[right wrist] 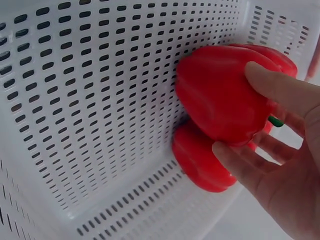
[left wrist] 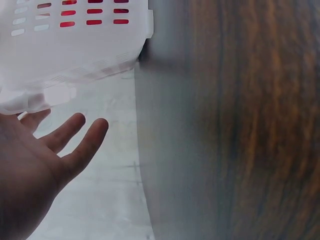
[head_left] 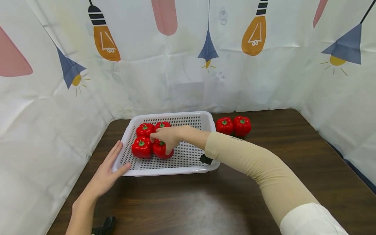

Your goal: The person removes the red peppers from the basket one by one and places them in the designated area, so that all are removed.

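Note:
My right hand (head_left: 171, 135) grips a red bell pepper (right wrist: 225, 95) with a green stem, thumb and fingers spread around it, inside a white perforated basket (head_left: 176, 170). That pepper is the front right one of a cluster at the basket's left end; beside it are a front left pepper (head_left: 141, 148), a back left pepper (head_left: 144, 130) and a back right pepper (head_left: 162, 124), partly covered by the hand. At the basket's left front corner is my left hand (head_left: 104, 178), its fingers straight and spread along the rim. The left wrist view shows those fingers (left wrist: 82, 145) close to the rim.
Two more red bell peppers, a nearer-left one (head_left: 224, 125) and a right one (head_left: 242, 126), sit on the dark wooden table (head_left: 293, 147) just right of the basket. A white patterned curtain (head_left: 182, 81) borders the table at the back and sides.

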Tool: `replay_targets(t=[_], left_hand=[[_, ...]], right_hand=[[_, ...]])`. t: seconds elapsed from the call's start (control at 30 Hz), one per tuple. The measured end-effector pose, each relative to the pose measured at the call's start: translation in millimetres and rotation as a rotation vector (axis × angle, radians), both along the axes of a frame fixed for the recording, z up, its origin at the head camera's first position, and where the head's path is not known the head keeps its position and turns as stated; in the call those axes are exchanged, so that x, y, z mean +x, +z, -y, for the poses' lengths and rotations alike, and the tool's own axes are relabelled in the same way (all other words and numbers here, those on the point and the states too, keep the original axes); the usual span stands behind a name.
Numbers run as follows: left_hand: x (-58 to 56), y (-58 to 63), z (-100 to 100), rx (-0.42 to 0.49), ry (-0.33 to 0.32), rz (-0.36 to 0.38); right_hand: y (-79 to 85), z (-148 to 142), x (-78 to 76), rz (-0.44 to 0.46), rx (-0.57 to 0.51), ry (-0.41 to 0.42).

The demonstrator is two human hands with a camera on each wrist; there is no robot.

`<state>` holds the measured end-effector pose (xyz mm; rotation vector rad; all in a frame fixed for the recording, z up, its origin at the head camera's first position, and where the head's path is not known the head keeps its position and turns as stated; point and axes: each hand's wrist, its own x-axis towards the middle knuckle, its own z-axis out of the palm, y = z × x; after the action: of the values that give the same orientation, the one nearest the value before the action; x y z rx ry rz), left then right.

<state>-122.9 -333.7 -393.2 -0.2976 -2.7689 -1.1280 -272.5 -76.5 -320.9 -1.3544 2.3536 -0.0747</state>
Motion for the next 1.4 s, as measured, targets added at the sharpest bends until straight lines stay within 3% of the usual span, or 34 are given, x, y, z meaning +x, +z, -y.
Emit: replay_targets(t=[0.4, 0.63, 1.4], left_hand=[[-1.4, -0.6, 0, 0.002, 0.000, 0.004], [-1.6, -0.3, 0, 0.011, 0.005, 0.016], [-1.2, -0.2, 1, 0.009, 0.012, 0.028]], right_hand=[[8.9, -14, -1.5, 0.031, 0.074, 0.001], [16.3, -26, -5.4, 0.008, 0.107, 0.047], [51.9, -90, 9.7, 0.024, -0.120, 0.074]])
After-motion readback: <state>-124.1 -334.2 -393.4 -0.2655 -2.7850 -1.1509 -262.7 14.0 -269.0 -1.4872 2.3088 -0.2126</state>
